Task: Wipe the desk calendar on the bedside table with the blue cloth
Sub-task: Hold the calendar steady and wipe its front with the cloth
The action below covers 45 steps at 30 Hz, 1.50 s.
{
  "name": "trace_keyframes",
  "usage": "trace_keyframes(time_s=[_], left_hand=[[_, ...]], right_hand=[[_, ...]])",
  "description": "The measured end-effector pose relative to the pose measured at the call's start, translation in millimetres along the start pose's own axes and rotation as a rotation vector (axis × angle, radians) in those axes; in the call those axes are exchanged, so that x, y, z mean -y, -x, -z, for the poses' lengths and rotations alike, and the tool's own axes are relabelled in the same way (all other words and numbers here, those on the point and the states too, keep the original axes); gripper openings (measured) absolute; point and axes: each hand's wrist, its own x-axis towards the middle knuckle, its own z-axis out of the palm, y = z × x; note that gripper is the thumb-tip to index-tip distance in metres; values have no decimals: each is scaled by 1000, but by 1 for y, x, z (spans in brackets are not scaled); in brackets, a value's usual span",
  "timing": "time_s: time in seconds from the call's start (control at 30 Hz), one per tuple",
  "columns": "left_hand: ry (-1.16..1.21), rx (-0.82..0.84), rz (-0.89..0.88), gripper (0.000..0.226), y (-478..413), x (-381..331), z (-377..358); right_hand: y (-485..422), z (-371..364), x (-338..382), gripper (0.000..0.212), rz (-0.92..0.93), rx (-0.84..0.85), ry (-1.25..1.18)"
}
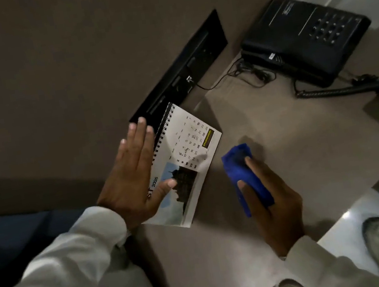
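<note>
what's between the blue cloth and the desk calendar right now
Nothing: in the head view, only a narrow strip of bare bedside table separates the blue cloth, held in the right hand, from the desk calendar.

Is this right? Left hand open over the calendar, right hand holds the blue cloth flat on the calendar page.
Not quite. The head view shows the right hand holding the cloth beside the calendar, over the table, not on the page. The left hand is open over the calendar's left edge, as you said.
</note>
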Motion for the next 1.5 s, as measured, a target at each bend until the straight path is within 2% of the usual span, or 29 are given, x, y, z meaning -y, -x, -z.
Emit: trace_keyframes(time_s=[0.1, 0.27, 0.37, 0.53, 0.67, 0.83, 1.03, 1.23, 1.37, 1.5], left_hand=[[71, 9, -62, 99, -8, 2, -10], [272, 12, -102, 104, -10, 3, -16], [327, 20, -108, 107, -13, 2, -16], [363, 9, -109, 110, -13, -2, -16], [386, 23, -95, 110, -11, -6, -14], [409, 0, -110, 105, -10, -8, -12], [401, 21, -117, 108, -11, -8, -12], [432, 20, -97, 110, -11, -10, -10], [425, 19, -107, 108, -11, -8, -11], [407, 21, -123, 106, -10, -7, -12]], right_hand=[[12, -30, -7, 46, -46, -26, -56], [28, -76, -3, 47, -6, -70, -63], [28, -103, 4, 47, -22, -76, -109], [11, -136, 17, 51, 65, -41, -90], [-2, -144, 10, 48, 24, -65, -12], [32, -149, 11, 49, -60, -78, -21], [-2, -149, 12, 44, 3, -136, -65], [9, -149, 8, 43, -118, -166, -8], [27, -146, 14, 45, -102, -110, -4], [-3, -146, 14, 44, -19, -120, 0]])
